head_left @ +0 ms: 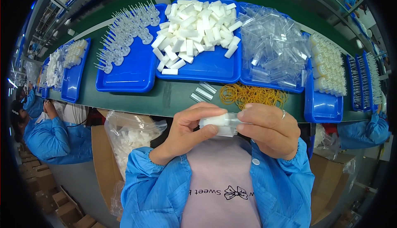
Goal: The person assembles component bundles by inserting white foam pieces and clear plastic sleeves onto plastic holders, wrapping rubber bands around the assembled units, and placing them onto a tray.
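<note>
Workshop with a green workbench (142,103) running left to right, blue trays ranged along it. Left hand (182,131): fingers and thumb closely wrapped about one white block (215,120), held just over the bench's near edge, middle. Right hand (273,124): thumb and fingertips pinched, almost no gap, on a clear plastic sleeve (232,126) at the block's right end; how far the sleeve covers the block cannot be told. Step in hand, as judged: bringing sleeve and block together. Next move, as judged: calls for a steady left hold and light, level finger pressure from the right, so the film does not crease. Just beyond the hands, near edge: loose yellow rubber bands (252,95); left of these, small clear tubes (203,91). Toward the far edge, middle: heaped white blocks (202,25) in a tray; right of it, a tray of clear sleeves (273,42); left, a tray of spiked translucent parts (124,40). Toward the right end: a tray of packed white-and-amber pieces (328,64). Below the near edge, left: plastic bag (134,143), white contents; cardboard box (103,162).
</note>
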A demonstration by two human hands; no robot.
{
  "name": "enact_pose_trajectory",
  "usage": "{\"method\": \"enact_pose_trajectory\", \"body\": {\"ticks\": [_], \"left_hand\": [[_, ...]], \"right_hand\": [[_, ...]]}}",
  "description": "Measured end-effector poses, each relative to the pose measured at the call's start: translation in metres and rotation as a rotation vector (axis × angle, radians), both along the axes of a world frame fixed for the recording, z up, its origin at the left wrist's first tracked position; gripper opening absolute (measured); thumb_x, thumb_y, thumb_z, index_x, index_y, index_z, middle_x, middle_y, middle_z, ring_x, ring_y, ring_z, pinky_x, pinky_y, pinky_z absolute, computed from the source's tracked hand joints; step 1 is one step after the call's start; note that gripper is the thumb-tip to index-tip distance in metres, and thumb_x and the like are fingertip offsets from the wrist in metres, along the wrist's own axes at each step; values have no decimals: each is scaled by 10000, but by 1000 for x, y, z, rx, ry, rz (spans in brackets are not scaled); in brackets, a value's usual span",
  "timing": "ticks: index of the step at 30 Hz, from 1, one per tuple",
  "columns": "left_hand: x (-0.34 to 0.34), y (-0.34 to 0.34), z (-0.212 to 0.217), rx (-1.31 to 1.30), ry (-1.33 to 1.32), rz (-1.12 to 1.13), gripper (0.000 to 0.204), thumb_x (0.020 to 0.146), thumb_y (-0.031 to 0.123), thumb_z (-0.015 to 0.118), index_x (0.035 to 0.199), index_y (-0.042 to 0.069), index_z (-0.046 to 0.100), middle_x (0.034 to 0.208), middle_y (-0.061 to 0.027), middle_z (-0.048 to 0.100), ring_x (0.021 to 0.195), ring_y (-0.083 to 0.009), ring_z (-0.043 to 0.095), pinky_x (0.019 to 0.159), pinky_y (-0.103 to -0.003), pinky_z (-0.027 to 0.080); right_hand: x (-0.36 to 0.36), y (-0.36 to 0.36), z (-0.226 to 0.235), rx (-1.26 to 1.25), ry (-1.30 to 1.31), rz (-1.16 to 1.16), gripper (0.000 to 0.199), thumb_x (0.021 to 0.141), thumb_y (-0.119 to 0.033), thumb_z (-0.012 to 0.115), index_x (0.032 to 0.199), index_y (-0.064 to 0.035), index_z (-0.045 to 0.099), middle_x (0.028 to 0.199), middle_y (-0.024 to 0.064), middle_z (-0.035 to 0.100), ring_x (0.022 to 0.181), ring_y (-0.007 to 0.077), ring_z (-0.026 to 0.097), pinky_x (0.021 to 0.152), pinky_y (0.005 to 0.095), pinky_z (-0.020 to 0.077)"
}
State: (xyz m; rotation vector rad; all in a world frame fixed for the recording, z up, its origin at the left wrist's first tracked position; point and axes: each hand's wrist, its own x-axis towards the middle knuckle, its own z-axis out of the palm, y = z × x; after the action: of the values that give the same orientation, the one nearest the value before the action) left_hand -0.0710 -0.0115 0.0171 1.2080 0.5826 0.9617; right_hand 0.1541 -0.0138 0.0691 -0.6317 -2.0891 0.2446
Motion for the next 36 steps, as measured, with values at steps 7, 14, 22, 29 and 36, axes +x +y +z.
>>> {"method": "enact_pose_trajectory", "body": {"ticks": [7, 14, 22, 29, 36], "left_hand": [[1, 3, -1, 2, 53, -79, 320, 856, 42, 650, 1173, 6, 626, 1129, -101, 574, 1000, -146, 564, 840, -271, 457], [8, 2, -2, 110, 113, 39, 322, 824, 56, 684, 1141, 11, 641, 1114, -111, 589, 983, -161, 583, 821, -277, 473], [9, 6, 3, 596, 362, 280, 372, 730, 50, 752, 1093, 50, 674, 1058, -136, 612, 881, -220, 633, 735, -297, 517], [12, 5, -1, 750, 462, 357, 438, 664, 62, 783, 1089, 71, 680, 1061, -154, 621, 850, -264, 650, 697, -324, 537], [12, 2, 1, 758, 488, 341, 437, 680, 77, 785, 1102, 52, 674, 1066, -152, 619, 878, -281, 644, 719, -330, 534]], "right_hand": [[7, -1, -5, -80, 33, 73, 247, 662, -27, 698, 907, 8, 695, 969, 156, 663, 861, 276, 660, 789, 384, 571], [7, -3, -4, -116, 21, -4, 324, 663, -64, 744, 970, 15, 679, 1004, 168, 655, 890, 286, 651, 783, 368, 547], [11, -12, -24, -552, 318, -192, 286, 698, -10, 724, 967, 15, 630, 869, 116, 640, 767, 178, 617, 688, 282, 488], [10, -9, -36, -871, 533, -110, 131, 767, 18, 665, 882, 4, 604, 837, 64, 608, 755, 109, 582, 684, 241, 460], [3, -10, -34, -904, 572, -78, 109, 797, 13, 650, 888, -9, 594, 858, 30, 577, 770, 80, 553, 696, 232, 445]]}}
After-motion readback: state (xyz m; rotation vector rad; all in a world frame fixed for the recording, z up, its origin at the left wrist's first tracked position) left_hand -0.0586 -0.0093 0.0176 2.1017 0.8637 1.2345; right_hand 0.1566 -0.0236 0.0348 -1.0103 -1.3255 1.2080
